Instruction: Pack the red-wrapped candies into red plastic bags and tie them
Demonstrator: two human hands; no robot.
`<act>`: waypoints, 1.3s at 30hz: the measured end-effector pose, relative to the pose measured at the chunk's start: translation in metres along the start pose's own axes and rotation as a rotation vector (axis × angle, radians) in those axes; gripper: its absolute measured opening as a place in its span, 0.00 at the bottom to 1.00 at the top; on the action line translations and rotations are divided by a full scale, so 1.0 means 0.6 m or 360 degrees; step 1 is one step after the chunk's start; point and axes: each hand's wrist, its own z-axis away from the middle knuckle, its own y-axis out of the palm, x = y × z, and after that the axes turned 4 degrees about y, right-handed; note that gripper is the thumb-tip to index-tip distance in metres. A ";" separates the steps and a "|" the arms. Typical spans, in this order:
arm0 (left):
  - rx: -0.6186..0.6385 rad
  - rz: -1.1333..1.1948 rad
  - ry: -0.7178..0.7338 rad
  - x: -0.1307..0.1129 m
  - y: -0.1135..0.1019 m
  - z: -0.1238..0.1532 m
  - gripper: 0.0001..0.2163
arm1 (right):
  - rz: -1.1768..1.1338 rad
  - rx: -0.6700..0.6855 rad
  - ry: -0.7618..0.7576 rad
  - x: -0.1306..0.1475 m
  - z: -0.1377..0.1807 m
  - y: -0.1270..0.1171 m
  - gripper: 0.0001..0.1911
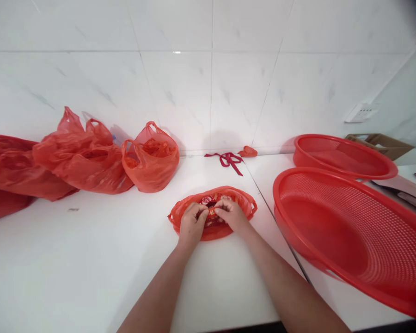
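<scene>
An opened red plastic bag lies on the white table in front of me, its rim spread wide. Inside it are red printed packets with white and yellow markings. My left hand reaches over the bag's left part, thumb and finger pinched on the edge of a small red packet. From the right, my right hand pinches the same packet's other edge. The fingertips of both hands are close together. My fingers cover part of the packet and of the bag's contents.
Several filled red plastic bags stand along the wall on the left. A dark red ribbon and a small red bundle lie by the wall. Two red plastic baskets take up the right side, with a cardboard box behind them.
</scene>
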 end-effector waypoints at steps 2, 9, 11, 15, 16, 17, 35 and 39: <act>-0.0001 0.0007 0.0000 0.001 0.000 -0.001 0.06 | 0.0017 0.0010 -0.0028 -0.004 -0.002 0.002 0.07; 0.0020 0.0009 0.0019 -0.002 0.000 0.001 0.06 | 0.0132 -0.0037 -0.0156 -0.002 0.000 0.000 0.07; 0.0031 0.0027 0.0028 -0.005 0.000 0.001 0.07 | 0.0117 -0.0024 -0.0138 0.000 0.002 0.000 0.08; 0.0028 0.0041 0.0050 -0.005 0.001 0.003 0.08 | 0.0077 0.0008 -0.0103 0.001 0.002 0.001 0.06; 0.0024 0.0044 0.0051 -0.004 0.001 0.003 0.08 | 0.0068 0.0016 -0.0098 0.001 0.001 0.002 0.06; 0.0017 0.0046 0.0047 -0.002 0.002 0.004 0.08 | 0.0063 0.0015 -0.0096 0.001 0.001 0.002 0.06; -0.0040 0.0033 -0.0002 0.000 0.000 0.003 0.07 | 0.0026 0.0037 -0.0122 0.001 0.000 0.001 0.08; 0.0029 0.0036 -0.0026 0.004 -0.005 -0.002 0.05 | 0.0078 0.0023 -0.0109 -0.001 0.000 0.001 0.07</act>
